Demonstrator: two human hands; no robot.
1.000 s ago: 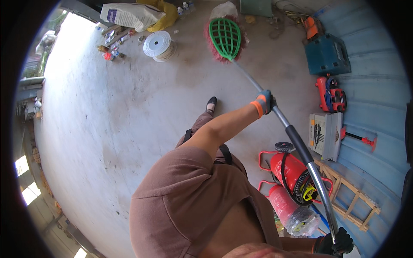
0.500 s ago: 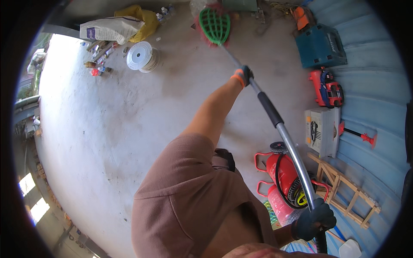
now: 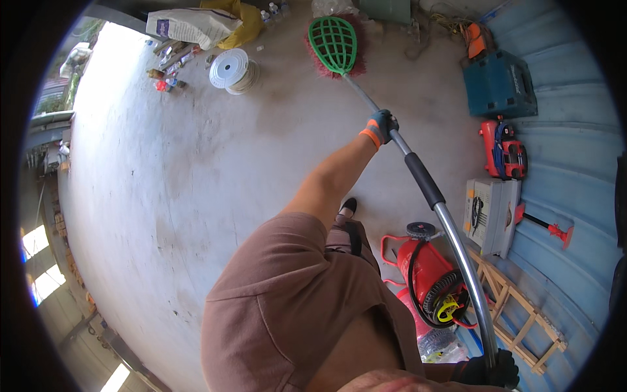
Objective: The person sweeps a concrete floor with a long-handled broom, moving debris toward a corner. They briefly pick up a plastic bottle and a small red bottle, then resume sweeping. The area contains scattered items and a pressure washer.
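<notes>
A long-handled broom [image 3: 452,225] slants across the view, from far centre down to the lower right. Its green lattice head [image 3: 334,46] is fringed with dark red bristles and rests on or close to the floor. My left hand [image 3: 381,125], in a dark glove with an orange cuff, is wrapped round the lower part of the metal pole, below the black foam sleeve [image 3: 424,179]. Near the lower edge my right hand [image 3: 493,371], dark-gloved too, closes on the pole's upper end and is partly in shadow.
Red fire extinguishers [image 3: 428,274] stand close on my right, beside a wooden frame [image 3: 522,313]. Along the blue metal wall are a grey box [image 3: 491,215], a red machine [image 3: 503,150] and a teal case [image 3: 499,85]. A cable reel [image 3: 230,69] and sacks [image 3: 192,28] lie far left.
The broom head has come back toward me over the floor. My right hand has dropped lower and both arms have drawn back with the pole. A dark shoe now shows; the view has shifted slightly.
</notes>
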